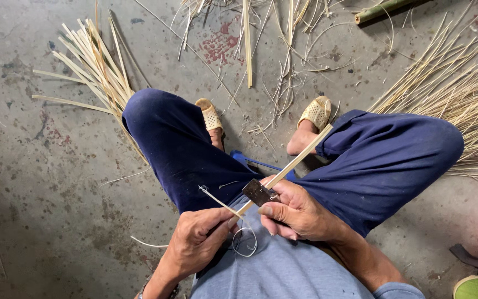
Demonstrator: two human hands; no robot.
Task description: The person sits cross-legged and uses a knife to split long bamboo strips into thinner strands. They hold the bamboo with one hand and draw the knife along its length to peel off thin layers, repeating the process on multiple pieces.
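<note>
Between the knees, low centre of the head view: both hands work one bamboo strip (294,161). Strip runs from the lap out toward 1 o'clock and ends near the right foot.

Left hand (197,243) is clenched around the strip's near end, at roughly 7 o'clock from the blade. A thin peeled sliver (217,200) splits off above its fingers, pointing toward 10 o'clock. A fine curl of shaving (244,242) hangs just below the strip, between the two hands.

Right hand (297,213) grasps a small dark blade (258,192), thumb over it; blade sits against the strip, touching. Handle hidden by the fingers.

Surroundings:
- Bundle of split bamboo strips (98,69) on the concrete floor (40,194) at 10 o'clock, beside the left knee.
- Larger fan of thin slivers (449,94) at 2 o'clock, partly under the right knee.
- Loose shavings (283,61) at 12 o'clock.
- Green bamboo stalk (380,10) at the top edge, 1 o'clock.
- Woven sandals (316,112) on both feet.
- Blue object (261,163) under the legs; kind unclear.
</note>
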